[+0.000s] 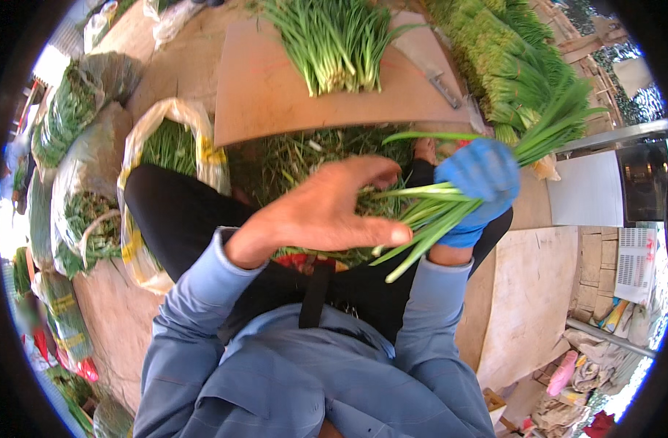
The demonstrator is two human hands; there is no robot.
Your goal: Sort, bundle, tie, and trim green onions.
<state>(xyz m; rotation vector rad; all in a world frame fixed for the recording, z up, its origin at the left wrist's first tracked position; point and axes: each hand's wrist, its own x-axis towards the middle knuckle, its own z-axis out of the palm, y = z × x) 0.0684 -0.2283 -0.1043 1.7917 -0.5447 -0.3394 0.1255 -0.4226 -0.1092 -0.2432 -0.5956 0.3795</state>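
My right hand (479, 175), in a blue glove, is closed around a small bunch of garlic chives (429, 205). The pale stem ends fan out towards my left, and the green leaves (558, 123) stick out past the glove to the upper right. One leaf bends away above the glove. My bare left hand (317, 208) is beside the stem ends, slightly blurred, its thumb and fingers spread apart. The thumb tip overlaps the stems; whether it touches them I cannot tell. Ahead, a larger pile of chives (336, 49) lies on a brown board (257, 104), stem ends towards me.
A broad-bladed knife (443, 90) rests on the board's right side. Bundled greens (509, 65) are stacked at far right. Loose trimmings (312, 148) cover the ground between my legs. An opened plastic bag (131, 219) of greens stands by my left knee, with filled bags (76, 159) beyond.
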